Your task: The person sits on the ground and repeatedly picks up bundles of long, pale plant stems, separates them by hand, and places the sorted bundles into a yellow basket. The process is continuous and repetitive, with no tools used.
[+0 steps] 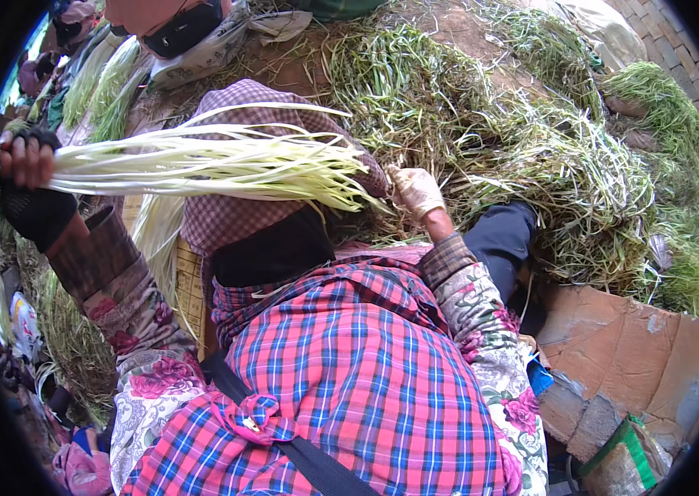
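Observation:
My left hand (30,167), in a black fingerless glove, is closed round one end of a bundle of long pale stalks (213,161). The bundle stretches sideways to the right across my lap, its yellowish tips loose. Near those tips is my right hand (416,189) in a light, thin glove, its fingers drawn together; whether it pinches a thin strand cannot be told. Below the bundle lies checked cloth (238,226) over my knee. More pale stalks (160,242) hang beside it, over a yellow printed surface (191,291).
A large heap of green and dry leaf waste (548,180) spreads ahead and right. Flattened cardboard (610,353) lies at lower right, near a green-edged bag (625,456). Another person (163,22) is at the top, near upright green bundles (117,87). More people are at the left edge.

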The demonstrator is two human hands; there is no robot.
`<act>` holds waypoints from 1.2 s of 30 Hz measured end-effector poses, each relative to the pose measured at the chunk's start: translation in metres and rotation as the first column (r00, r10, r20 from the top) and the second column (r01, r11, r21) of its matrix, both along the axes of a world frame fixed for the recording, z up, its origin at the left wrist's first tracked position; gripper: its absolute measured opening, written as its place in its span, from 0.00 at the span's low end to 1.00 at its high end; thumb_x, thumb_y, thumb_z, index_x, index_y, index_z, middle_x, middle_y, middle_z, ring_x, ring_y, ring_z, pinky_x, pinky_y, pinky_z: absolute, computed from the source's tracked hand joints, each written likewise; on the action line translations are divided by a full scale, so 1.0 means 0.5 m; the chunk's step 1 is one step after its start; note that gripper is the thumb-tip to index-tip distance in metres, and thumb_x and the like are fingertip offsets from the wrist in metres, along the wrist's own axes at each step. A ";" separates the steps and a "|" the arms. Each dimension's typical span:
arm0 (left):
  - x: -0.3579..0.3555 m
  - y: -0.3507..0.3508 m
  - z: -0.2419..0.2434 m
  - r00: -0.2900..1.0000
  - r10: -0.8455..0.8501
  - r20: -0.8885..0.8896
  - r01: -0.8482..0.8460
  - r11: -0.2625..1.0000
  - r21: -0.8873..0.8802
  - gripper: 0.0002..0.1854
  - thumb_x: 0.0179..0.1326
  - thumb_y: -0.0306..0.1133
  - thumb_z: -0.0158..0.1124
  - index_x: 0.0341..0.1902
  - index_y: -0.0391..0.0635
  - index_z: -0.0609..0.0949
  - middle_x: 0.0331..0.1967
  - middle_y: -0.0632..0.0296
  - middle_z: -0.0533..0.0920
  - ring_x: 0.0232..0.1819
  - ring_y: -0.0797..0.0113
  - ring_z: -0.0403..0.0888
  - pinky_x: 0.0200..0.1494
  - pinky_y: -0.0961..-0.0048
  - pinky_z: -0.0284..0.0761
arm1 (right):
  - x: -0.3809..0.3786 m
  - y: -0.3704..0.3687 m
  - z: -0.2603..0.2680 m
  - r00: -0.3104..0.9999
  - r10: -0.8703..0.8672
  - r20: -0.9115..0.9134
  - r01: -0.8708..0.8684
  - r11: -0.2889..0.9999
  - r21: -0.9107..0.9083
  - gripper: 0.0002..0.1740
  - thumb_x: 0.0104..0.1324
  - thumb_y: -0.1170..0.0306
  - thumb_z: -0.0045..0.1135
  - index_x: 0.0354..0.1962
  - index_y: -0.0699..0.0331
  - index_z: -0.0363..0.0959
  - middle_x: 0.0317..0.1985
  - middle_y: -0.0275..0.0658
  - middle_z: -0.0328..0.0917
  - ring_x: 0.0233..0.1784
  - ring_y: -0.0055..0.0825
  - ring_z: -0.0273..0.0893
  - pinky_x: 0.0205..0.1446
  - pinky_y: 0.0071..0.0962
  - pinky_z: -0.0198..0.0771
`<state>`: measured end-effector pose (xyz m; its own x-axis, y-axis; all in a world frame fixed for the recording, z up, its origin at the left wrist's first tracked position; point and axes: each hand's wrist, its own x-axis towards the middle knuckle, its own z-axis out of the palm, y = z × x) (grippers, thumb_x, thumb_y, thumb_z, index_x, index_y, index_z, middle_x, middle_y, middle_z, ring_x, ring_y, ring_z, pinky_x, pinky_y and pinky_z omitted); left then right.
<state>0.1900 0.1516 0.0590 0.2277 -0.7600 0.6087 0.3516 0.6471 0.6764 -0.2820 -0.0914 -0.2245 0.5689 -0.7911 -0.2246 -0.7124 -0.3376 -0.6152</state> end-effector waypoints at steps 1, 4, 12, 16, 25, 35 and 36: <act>0.034 -0.002 -0.007 0.998 -0.066 0.005 0.066 0.997 0.027 0.06 0.69 0.34 0.46 0.40 0.45 0.68 0.17 0.73 0.63 0.17 0.80 0.57 0.22 0.79 0.59 | -0.035 -0.032 -0.043 0.973 0.194 -0.126 -0.223 0.932 -0.286 0.20 0.61 0.51 0.49 0.31 0.60 0.78 0.23 0.45 0.78 0.30 0.43 0.77 0.40 0.37 0.71; 0.022 0.072 -0.106 0.972 0.224 -0.068 -0.206 0.958 0.201 0.09 0.70 0.36 0.46 0.43 0.44 0.69 0.17 0.72 0.63 0.14 0.80 0.56 0.18 0.80 0.59 | -0.064 0.008 0.082 0.989 -0.128 -0.077 0.123 0.990 -0.069 0.21 0.53 0.56 0.62 0.42 0.59 0.75 0.35 0.46 0.77 0.41 0.39 0.76 0.46 0.35 0.69; -0.019 0.165 -0.311 0.892 0.333 -0.306 -0.220 0.911 0.349 0.12 0.71 0.37 0.44 0.41 0.43 0.74 0.13 0.72 0.61 0.11 0.80 0.55 0.13 0.81 0.55 | -0.117 0.027 0.159 0.589 -0.387 0.709 0.140 0.913 0.383 0.10 0.67 0.68 0.52 0.35 0.65 0.77 0.27 0.30 0.78 0.26 0.11 0.69 0.31 0.12 0.66; -0.013 0.159 -0.295 0.893 0.337 -0.298 -0.220 0.905 0.363 0.13 0.71 0.37 0.44 0.41 0.43 0.74 0.14 0.73 0.60 0.11 0.81 0.55 0.14 0.81 0.56 | -0.097 0.066 0.239 0.442 -0.378 0.813 0.062 0.917 0.393 0.14 0.68 0.64 0.50 0.33 0.65 0.78 0.25 0.30 0.78 0.24 0.12 0.68 0.31 0.14 0.65; -0.013 0.156 -0.292 0.907 0.318 -0.276 -0.208 0.908 0.364 0.13 0.70 0.37 0.44 0.41 0.43 0.76 0.14 0.73 0.60 0.12 0.82 0.54 0.15 0.81 0.56 | -0.014 0.172 0.405 0.772 0.308 0.556 0.104 0.801 -0.589 0.19 0.59 0.70 0.56 0.47 0.71 0.70 0.43 0.51 0.73 0.40 0.41 0.77 0.40 0.33 0.73; -0.043 0.132 -0.295 0.843 0.459 -0.281 -0.298 0.832 0.467 0.10 0.70 0.36 0.45 0.40 0.45 0.74 0.13 0.73 0.58 0.11 0.80 0.54 0.15 0.80 0.56 | 0.139 0.046 0.032 0.969 0.187 -0.164 -0.187 0.982 0.019 0.15 0.60 0.59 0.48 0.34 0.57 0.80 0.32 0.44 0.81 0.36 0.41 0.80 0.43 0.36 0.74; 0.008 0.168 -0.305 0.862 0.423 -0.279 -0.268 0.848 0.457 0.10 0.70 0.36 0.44 0.39 0.46 0.74 0.13 0.73 0.58 0.11 0.80 0.54 0.14 0.80 0.56 | 0.102 0.045 0.007 0.965 0.038 -0.259 -0.047 0.998 -0.030 0.16 0.59 0.59 0.48 0.36 0.57 0.80 0.37 0.46 0.81 0.40 0.41 0.80 0.46 0.37 0.73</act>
